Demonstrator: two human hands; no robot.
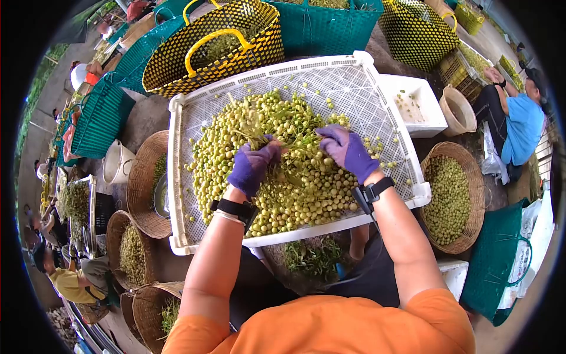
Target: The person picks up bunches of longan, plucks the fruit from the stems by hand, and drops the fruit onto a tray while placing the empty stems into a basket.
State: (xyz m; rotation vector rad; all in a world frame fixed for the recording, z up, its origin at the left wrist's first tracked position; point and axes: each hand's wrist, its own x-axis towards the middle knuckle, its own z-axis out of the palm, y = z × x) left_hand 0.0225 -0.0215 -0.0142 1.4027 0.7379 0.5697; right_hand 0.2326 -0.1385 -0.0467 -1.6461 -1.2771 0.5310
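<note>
A white perforated tray (354, 88) lies across my lap, heaped with small round yellow-green fruits (306, 206). Both my hands wear purple gloves. My left hand (254, 164) is closed on a bunch of green fruit stems (289, 150) over the middle of the heap. On the right side of the same bunch, my right hand (346, 150) has its fingers curled onto the stems. The fingertips are partly hidden among stalks and fruit. Loose fruits lie around the heap's edge on the tray mesh.
Wicker baskets of fruit stand right (451, 200) and left (134, 253). A yellow-black woven basket (265, 41) and a green basket (324, 29) sit beyond the tray. A white foam box (430, 127) is at its right. A person in blue (522, 127) sits at right; others are at left.
</note>
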